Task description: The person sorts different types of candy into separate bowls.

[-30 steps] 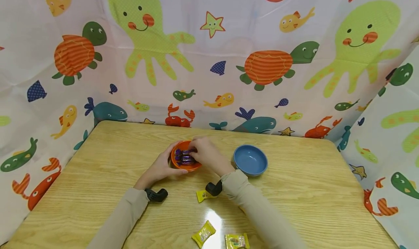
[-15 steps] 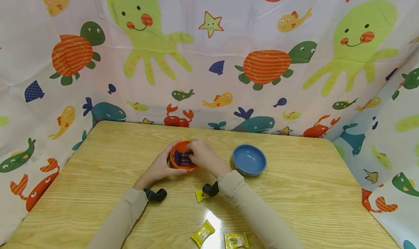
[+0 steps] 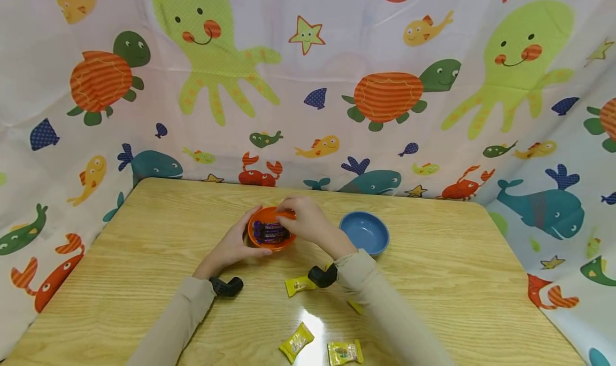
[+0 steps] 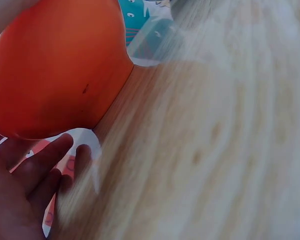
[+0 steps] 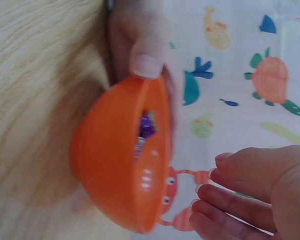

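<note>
An orange bowl (image 3: 263,215) stands on the wooden table, with several purple-wrapped candies (image 3: 270,233) lying side by side inside. My left hand (image 3: 236,243) holds the bowl from its left, thumb along the near side and fingers around the far side. The left wrist view shows the fingers (image 4: 42,162) against the bowl's outer wall. Over the bowl's right rim hovers my right hand (image 3: 313,220). In the right wrist view that hand (image 5: 255,195) is apart from the bowl, its fingers loosely bent and nothing between them. One purple wrapper (image 5: 147,125) shows inside the bowl there.
A blue bowl (image 3: 364,233) stands just right of the right wrist. Yellow-wrapped candies lie nearer: one (image 3: 299,286) by the right wrist camera, one (image 3: 296,342) and another (image 3: 345,352) at the front, and one (image 3: 355,306) partly under the right sleeve. A patterned curtain (image 3: 308,104) hangs behind.
My right hand, which reached down into the orange bowl among the candies, has lifted and drawn back toward the right rim. The left hand still holds the bowl. The head view has shifted slightly.
</note>
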Demonstrator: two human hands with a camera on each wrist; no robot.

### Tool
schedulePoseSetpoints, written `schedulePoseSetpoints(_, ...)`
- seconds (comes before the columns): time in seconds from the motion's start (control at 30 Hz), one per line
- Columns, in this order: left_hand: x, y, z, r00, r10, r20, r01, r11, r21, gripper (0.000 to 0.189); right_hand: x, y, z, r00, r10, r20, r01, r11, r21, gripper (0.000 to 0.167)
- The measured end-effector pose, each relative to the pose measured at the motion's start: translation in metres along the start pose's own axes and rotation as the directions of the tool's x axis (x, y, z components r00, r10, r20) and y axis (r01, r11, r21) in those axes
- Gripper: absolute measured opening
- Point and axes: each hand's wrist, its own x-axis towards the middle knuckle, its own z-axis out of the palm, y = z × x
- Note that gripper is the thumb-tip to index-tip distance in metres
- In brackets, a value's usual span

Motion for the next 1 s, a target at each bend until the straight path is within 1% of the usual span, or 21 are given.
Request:
schedulePoseSetpoints(0.07, 0.000, 0.002, -0.001, 1.000, -0.001, 0.000, 0.001, 1.000, -0.020, 0.110, -0.005, -0.002, -0.008, 1.000, -0.003, -0.020, 0.003, 1.000, 0.021, 0.017)
schedulePoseSetpoints(0.13, 0.000, 0.003, -0.002, 1.000, -0.009, 0.000, 0.009, 0.998, -0.062, 0.105, -0.011, -0.003, -0.014, 0.999, -0.007, -0.041, 0.008, 0.999, 0.039, 0.016)
schedulePoseSetpoints(0.2, -0.001, 0.007, -0.004, 1.000, -0.014, 0.000, 0.014, 0.997, -0.070, 0.098, -0.020, -0.004, -0.020, 0.998, -0.006, -0.057, 0.009, 0.999, 0.050, 0.015)
schedulePoseSetpoints(0.27, -0.001, 0.013, -0.006, 1.000, -0.016, -0.003, 0.016, 0.998, -0.066, 0.091, -0.029, -0.003, -0.024, 0.998, -0.006, -0.066, 0.010, 0.998, 0.070, 0.014)
schedulePoseSetpoints(0.37, -0.001, 0.027, -0.011, 1.000, 0.014, -0.013, -0.014, 1.000, -0.005, 0.083, -0.045, -0.002, -0.027, 0.997, -0.008, -0.083, 0.015, 0.997, 0.081, 0.013)
schedulePoseSetpoints(0.4, 0.000, 0.032, -0.012, 0.999, 0.030, -0.021, -0.030, 0.999, 0.014, 0.080, -0.050, -0.001, -0.027, 0.996, -0.016, -0.092, 0.023, 0.996, 0.085, 0.013)
schedulePoseSetpoints(0.5, 0.005, 0.050, -0.014, 0.993, 0.117, -0.031, -0.114, 0.990, 0.085, 0.069, -0.066, 0.001, -0.025, 0.991, -0.040, -0.126, 0.051, 0.996, 0.080, 0.011)
schedulePoseSetpoints(0.6, 0.010, 0.070, -0.012, 0.978, 0.206, -0.012, -0.201, 0.964, 0.176, 0.060, -0.081, 0.001, -0.019, 0.989, -0.060, -0.137, 0.074, 0.993, 0.096, 0.010)
schedulePoseSetpoints(0.67, 0.013, 0.083, -0.009, 0.970, 0.243, 0.020, -0.241, 0.944, 0.227, 0.057, -0.091, 0.001, -0.014, 0.990, -0.069, -0.121, 0.084, 0.989, 0.121, 0.011)
schedulePoseSetpoints(0.73, 0.016, 0.097, -0.004, 0.963, 0.262, 0.059, -0.269, 0.930, 0.249, 0.056, -0.100, 0.001, -0.008, 0.992, -0.080, -0.098, 0.093, 0.986, 0.138, 0.013)
schedulePoseSetpoints(0.83, 0.022, 0.113, 0.004, 0.955, 0.277, 0.109, -0.296, 0.922, 0.252, 0.054, -0.110, 0.003, 0.003, 0.993, -0.103, -0.060, 0.110, 0.984, 0.137, 0.016)
schedulePoseSetpoints(1.0, 0.033, 0.132, 0.017, 0.937, 0.306, 0.166, -0.338, 0.915, 0.220, 0.053, -0.124, 0.008, 0.019, 0.995, -0.093, 0.047, 0.087, 0.990, 0.109, 0.022)
